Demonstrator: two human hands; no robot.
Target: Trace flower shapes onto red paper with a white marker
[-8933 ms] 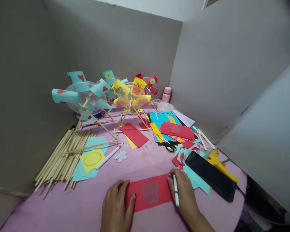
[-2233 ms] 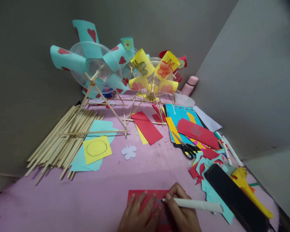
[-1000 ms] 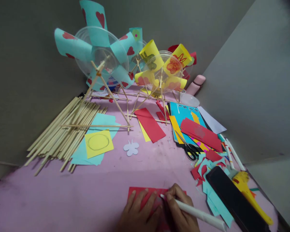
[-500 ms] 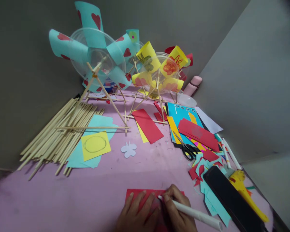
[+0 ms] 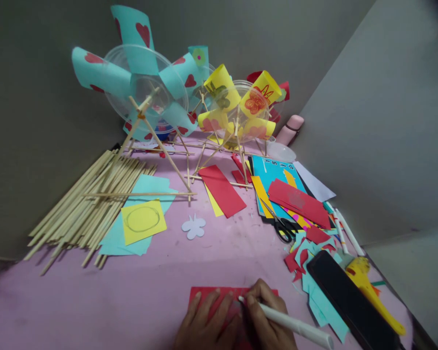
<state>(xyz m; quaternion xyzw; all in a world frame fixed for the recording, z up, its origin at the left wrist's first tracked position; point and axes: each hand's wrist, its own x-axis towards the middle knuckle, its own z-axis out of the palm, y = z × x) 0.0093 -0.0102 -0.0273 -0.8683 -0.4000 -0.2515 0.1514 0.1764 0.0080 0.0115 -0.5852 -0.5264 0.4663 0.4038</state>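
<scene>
At the bottom of the view lies a piece of red paper (image 5: 196, 294), partly covered by both hands. My left hand (image 5: 209, 323) rests on it with the fingers spread flat. My right hand (image 5: 266, 313) grips a white marker pen (image 5: 295, 326), its tip touching the paper just right of my left fingers. Whatever marks are under the tip are too small to make out. Ahead of the paper lies a pale butterfly cutout (image 5: 194, 227).
Paper-bladed windmills on stick stands, one blue (image 5: 142, 58) and one yellow (image 5: 257, 99), stand behind. Wooden sticks (image 5: 76, 214) and a yellow paper square (image 5: 144, 221) lie left. Scissors (image 5: 284, 229), paper scraps (image 5: 319, 291), a black phone (image 5: 350, 301) and a yellow glue gun (image 5: 374, 296) lie right.
The marker's back end has shifted slightly left as the pen tilts a little. My left hand stays flat on the red paper. The view has shifted very slightly.
</scene>
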